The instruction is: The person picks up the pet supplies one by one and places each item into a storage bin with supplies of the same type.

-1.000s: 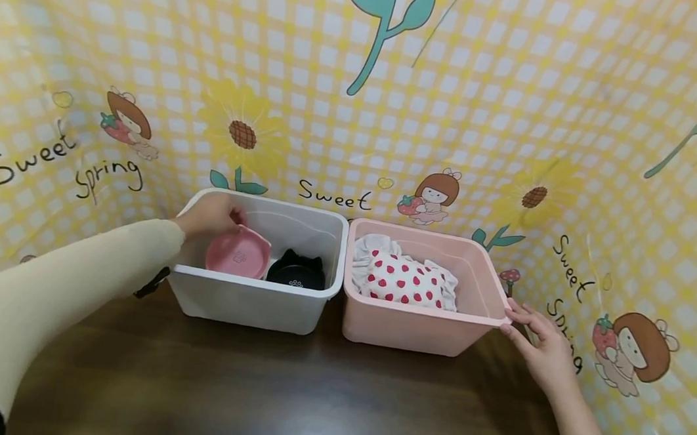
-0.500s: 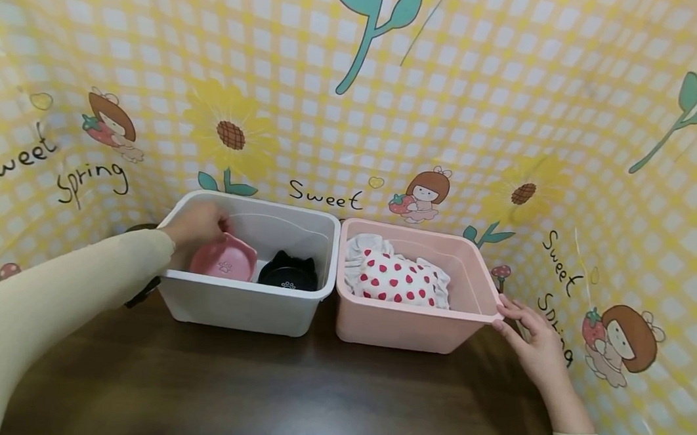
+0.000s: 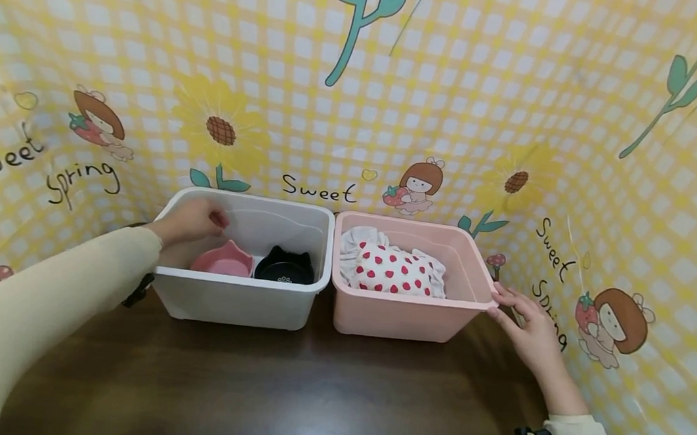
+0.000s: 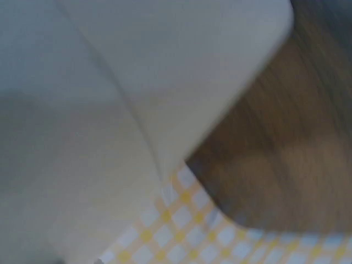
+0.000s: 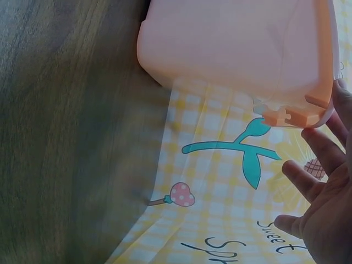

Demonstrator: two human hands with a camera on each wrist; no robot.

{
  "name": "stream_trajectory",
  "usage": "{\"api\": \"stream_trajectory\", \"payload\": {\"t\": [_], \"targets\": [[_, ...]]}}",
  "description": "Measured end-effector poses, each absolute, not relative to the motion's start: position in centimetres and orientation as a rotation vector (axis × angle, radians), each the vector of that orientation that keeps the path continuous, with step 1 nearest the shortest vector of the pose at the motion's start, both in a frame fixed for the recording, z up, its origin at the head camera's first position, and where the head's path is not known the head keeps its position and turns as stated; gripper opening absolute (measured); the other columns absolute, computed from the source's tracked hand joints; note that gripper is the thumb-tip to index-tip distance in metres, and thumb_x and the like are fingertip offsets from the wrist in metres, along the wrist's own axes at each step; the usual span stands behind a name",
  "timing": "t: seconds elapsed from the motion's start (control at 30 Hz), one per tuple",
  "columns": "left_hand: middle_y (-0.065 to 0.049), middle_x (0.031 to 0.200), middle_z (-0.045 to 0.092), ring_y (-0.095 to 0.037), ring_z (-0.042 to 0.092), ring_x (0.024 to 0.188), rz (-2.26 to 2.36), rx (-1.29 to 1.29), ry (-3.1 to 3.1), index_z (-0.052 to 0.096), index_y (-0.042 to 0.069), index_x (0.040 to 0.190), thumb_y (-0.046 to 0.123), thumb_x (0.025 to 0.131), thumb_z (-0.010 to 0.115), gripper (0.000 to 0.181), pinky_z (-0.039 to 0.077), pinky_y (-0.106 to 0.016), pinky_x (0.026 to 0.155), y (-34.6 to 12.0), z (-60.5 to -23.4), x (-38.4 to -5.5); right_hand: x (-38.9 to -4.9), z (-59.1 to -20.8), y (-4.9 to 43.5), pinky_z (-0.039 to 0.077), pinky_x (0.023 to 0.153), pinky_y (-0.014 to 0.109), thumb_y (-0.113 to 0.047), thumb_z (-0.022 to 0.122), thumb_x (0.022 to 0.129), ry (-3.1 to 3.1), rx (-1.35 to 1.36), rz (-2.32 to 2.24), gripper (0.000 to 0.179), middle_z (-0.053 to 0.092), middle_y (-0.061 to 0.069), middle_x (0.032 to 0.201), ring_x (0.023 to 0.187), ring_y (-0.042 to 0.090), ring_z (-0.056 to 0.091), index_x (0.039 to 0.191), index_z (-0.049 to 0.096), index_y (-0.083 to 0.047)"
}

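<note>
In the head view a white bin [image 3: 232, 301] and a pink bin [image 3: 402, 319] stand side by side. My left hand [image 3: 191, 221] reaches over the white bin's left side, fingers loosely bent and apart from the pink cat-eared bowl [image 3: 223, 262] below. Beside that bowl lies a black cat-eared bowl [image 3: 287, 267]. A small ruffled white pillow [image 3: 393, 270] with red prints fills the left of the pink bin. My right hand [image 3: 528, 329] touches that bin's front right rim corner with thumb and fingertips; its other fingers spread apart in the right wrist view. The left wrist view shows no fingers.
Both bins stand on a dark brown wooden table [image 3: 315, 393]. Right behind them rises a yellow-checked cloth [image 3: 341, 132] with flowers and cartoon figures, which also closes in both sides.
My left hand has let go of the pink bowl's edge, and the bowl has sunk lower in the white bin. My right hand stays at the pink bin's corner. The head view has shifted slightly.
</note>
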State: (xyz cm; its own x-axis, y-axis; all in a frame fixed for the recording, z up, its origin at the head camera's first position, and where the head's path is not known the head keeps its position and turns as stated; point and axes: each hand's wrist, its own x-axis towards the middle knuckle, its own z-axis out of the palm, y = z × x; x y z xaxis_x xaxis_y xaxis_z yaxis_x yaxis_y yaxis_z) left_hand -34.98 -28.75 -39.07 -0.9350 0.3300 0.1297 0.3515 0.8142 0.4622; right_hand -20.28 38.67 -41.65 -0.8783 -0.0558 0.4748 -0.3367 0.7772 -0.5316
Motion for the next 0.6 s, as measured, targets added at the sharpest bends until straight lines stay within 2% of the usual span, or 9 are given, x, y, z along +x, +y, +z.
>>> {"api": "stream_trajectory", "payload": {"t": [0.1, 0.2, 0.27, 0.33, 0.43, 0.5, 0.6], "targets": [[-0.009, 0.093, 0.075, -0.025, 0.07, 0.089, -0.819, -0.559, -2.958, 0.076, 0.001, 0.099, 0.01, 0.088, 0.078, 0.014, 0.056, -0.042, 0.082, -28.8, -38.2, -34.7, -20.5, -41.5, 38.8, 0.039, 0.105, 0.065, -0.023, 0.077, 0.093, -2.54, 0.314, 0.859, 0.031, 0.062, 0.002, 0.143, 0.133, 0.04, 0.052, 0.123, 0.074, -0.014], [-0.01, 0.103, 0.076, -0.026, 0.07, 0.098, -0.907, -0.545, -2.995, 0.074, 0.001, 0.11, 0.016, 0.092, 0.077, 0.024, 0.055, -0.04, 0.084, -28.8, -37.2, -34.1, -20.6, -41.6, 38.9, 0.044, 0.109, 0.037, -0.023, 0.076, 0.094, -2.55, 0.317, 0.863, 0.03, 0.062, 0.003, 0.143, 0.134, 0.016, 0.054, 0.123, 0.074, -0.016], [-0.01, 0.109, 0.075, -0.027, 0.068, 0.103, -0.954, -0.518, -3.021, 0.072, 0.001, 0.116, 0.023, 0.094, 0.076, 0.031, 0.053, -0.037, 0.084, -28.8, -36.5, -33.6, -20.6, -41.6, 38.9, 0.04, 0.104, 0.017, -0.024, 0.076, 0.095, -2.558, 0.307, 0.892, 0.03, 0.063, 0.003, 0.143, 0.131, -0.001, 0.051, 0.124, 0.074, -0.017], [-0.011, 0.112, 0.075, -0.026, 0.067, 0.105, -1.004, -0.508, -3.028, 0.07, 0.001, 0.12, 0.027, 0.096, 0.074, 0.036, 0.052, -0.034, 0.084, -28.8, -35.8, -32.9, -20.6, -41.7, 38.8, 0.034, 0.099, 0.006, -0.026, 0.075, 0.096, -2.569, 0.291, 0.915, 0.031, 0.062, 0.003, 0.143, 0.127, -0.012, 0.047, 0.125, 0.073, -0.017], [-0.01, 0.114, 0.075, -0.023, 0.067, 0.105, -1.05, -0.478, -3.013, 0.069, 0.003, 0.124, 0.033, 0.097, 0.073, 0.04, 0.052, -0.032, 0.082, -28.9, -34.9, -31.6, -20.4, -41.7, 38.7, 0.037, 0.104, 0.012, -0.031, 0.073, 0.097, -2.597, 0.253, 0.935, 0.033, 0.061, -0.001, 0.145, 0.128, -0.014, 0.045, 0.128, 0.072, -0.019], [-0.01, 0.116, 0.074, -0.019, 0.068, 0.105, -1.083, -0.468, -2.989, 0.068, 0.005, 0.126, 0.036, 0.097, 0.072, 0.042, 0.053, -0.03, 0.083, -29.0, -34.3, -30.6, -20.3, -41.6, 38.6, 0.041, 0.111, 0.026, -0.034, 0.072, 0.097, -2.606, 0.227, 0.939, 0.036, 0.06, -0.003, 0.146, 0.13, -0.011, 0.044, 0.13, 0.071, -0.02], [-0.009, 0.12, 0.074, -0.008, 0.068, 0.103, -1.133, -0.434, -2.95, 0.067, 0.009, 0.13, 0.04, 0.097, 0.07, 0.045, 0.053, -0.024, 0.084, -29.2, -33.5, -29.2, -20.0, -41.7, 38.4, 0.041, 0.111, 0.047, -0.036, 0.072, 0.097, -2.601, 0.192, 0.965, 0.037, 0.06, -0.004, 0.146, 0.132, -0.007, 0.045, 0.131, 0.07, -0.021]]}}
